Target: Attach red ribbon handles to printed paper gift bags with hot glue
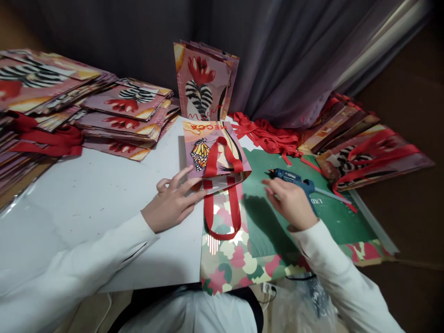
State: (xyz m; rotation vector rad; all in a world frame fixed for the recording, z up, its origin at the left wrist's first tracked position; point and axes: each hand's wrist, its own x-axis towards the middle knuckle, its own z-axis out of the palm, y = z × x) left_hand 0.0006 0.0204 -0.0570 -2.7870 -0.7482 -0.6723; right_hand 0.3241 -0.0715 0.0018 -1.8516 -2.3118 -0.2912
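Note:
A patterned paper bag (197, 150) with a butterfly print lies at the middle of the table, its open mouth toward me. It has two red ribbon handles (235, 212), one over the printed face, the other hanging toward me. Against the bag's left edge, near its mouth, rests my left hand (173, 199), fingers spread and gripping nothing. My right hand (289, 201) hovers to the right of the bag, over the green board, with its fingers bent together; whether they pinch anything is too small to tell. Just behind that hand lies a blue glue gun (287, 175).
Stacks of flat printed bags (128, 104) fill the left and back left. One bag (201, 83) stands upright at the back, beside a pile of red ribbons (267, 134). More bags (378, 152) with red handles stand at the right.

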